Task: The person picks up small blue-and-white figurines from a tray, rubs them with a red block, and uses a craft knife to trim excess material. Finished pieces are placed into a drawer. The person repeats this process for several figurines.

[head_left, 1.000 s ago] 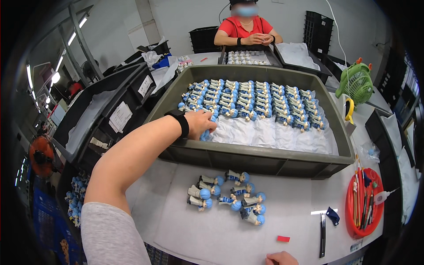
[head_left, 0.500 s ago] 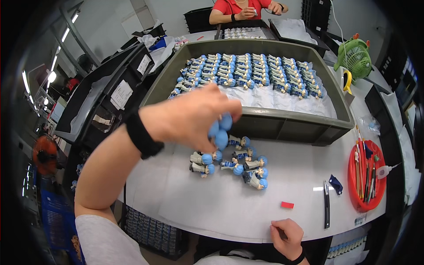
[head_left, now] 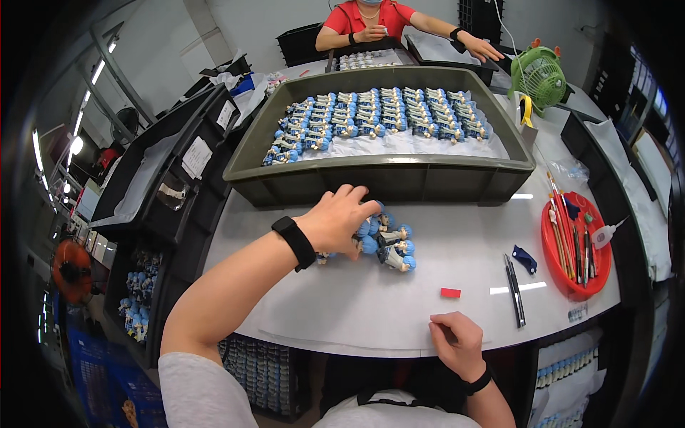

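My left hand (head_left: 337,222) is closed around several small figurines with blue hair (head_left: 367,245), low over the white tabletop in front of the big bin. My palm hides most of what it grips. More figurines (head_left: 397,257) lie loosely heaped at its fingertips, and another shows in part beneath the wrist. At the near table edge rests my right hand (head_left: 458,344), its fingers loosely curled, with nothing visible in them. A small red block (head_left: 450,293) lies just beyond it.
The grey-green bin (head_left: 399,171) holds rows of figurines on white lining. To the right are a pen (head_left: 514,291), a dark blue piece (head_left: 524,260) and a red basket (head_left: 546,246) of brushes. A green fan (head_left: 540,78) stands behind; a co-worker in red (head_left: 367,21) sits opposite.
My left hand has come down from in front of the bin's rim onto the figurines on the table. The view has shifted. The co-worker's arm has stretched out to the right.
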`<state>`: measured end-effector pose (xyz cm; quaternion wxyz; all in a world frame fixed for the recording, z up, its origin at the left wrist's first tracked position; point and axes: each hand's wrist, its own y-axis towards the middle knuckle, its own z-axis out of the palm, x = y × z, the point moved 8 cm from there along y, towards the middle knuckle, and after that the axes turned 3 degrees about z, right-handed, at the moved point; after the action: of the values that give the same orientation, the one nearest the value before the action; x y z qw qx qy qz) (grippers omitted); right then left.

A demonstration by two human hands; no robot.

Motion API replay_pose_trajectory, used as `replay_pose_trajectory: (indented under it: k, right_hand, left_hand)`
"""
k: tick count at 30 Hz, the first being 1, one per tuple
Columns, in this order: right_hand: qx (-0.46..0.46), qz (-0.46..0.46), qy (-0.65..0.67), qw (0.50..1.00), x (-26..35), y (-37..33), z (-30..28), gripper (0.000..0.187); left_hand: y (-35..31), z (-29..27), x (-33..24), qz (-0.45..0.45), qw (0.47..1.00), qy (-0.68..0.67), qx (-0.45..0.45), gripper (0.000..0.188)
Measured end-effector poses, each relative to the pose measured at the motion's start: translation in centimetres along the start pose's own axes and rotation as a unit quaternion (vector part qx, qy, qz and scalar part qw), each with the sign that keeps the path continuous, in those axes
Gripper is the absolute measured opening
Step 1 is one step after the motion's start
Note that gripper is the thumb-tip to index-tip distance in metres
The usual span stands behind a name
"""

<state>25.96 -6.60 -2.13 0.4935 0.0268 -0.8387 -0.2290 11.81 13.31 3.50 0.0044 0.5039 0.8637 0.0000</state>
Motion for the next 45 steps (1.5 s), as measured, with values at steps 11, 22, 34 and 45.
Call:
replay_pose_trajectory:
  k: [11,22,34,45]
  right_hand:
    - [-0.004,0.023,0.011,1.000,-0.4,-0.5,0.1,0.010]
    - [-0.022,0.036,0.019,0.999,-0.9,-0.7,0.1,0.009]
    - [-0.025,0.026,0.020,0.999,-1.0,-0.7,0.1,0.009]
    - [-0.015,0.031,0.010,0.999,-0.5,-0.6,-0.2,0.010]
  left_hand:
    - [-2.7,1.2,0.2,-0.019,0.983,-0.180,0.027,0.027]
    - [-5.5,0.5,-1.3,0.014,0.986,-0.159,-0.049,0.028]
    - [-7.7,1.2,-3.7,0.074,0.980,-0.168,-0.074,0.022]
    - [-9.2,0.6,-5.6,-0.079,0.871,-0.474,-0.104,0.030]
